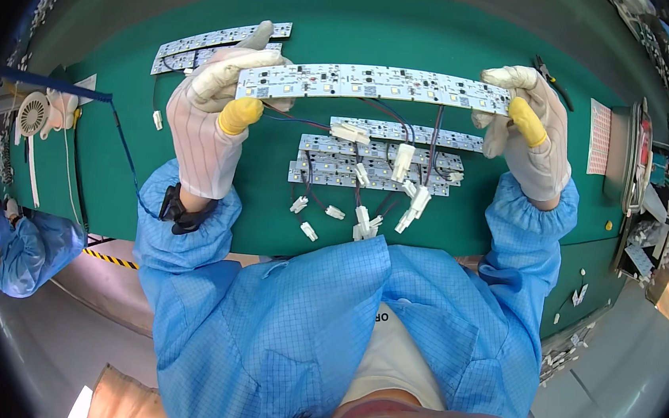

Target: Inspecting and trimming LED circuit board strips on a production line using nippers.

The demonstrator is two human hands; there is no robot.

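Between my two gloved hands a long white LED circuit board (377, 84) is held up level above the green mat. My left hand (222, 88) grips its left end, a yellow cot on the thumb; a black wrist strap with a blue cord circles that wrist. At the right end my right hand (529, 119) pinches the board, its thumb also in a yellow cot. Thin wires run down behind the board to white plug connectors (404, 163). Below it lie several more LED boards (369, 179) in a stack, with other white connectors (366, 224) trailing toward me.
More LED boards (206, 38) lie at the far left, partly behind my left hand. Black-handled pliers (554, 83) rest at the far right, near a label sheet (599, 137) and a bin (629, 159). A small fan (34, 115) stands left, where a blue-sleeved co-worker (40, 255) sits.
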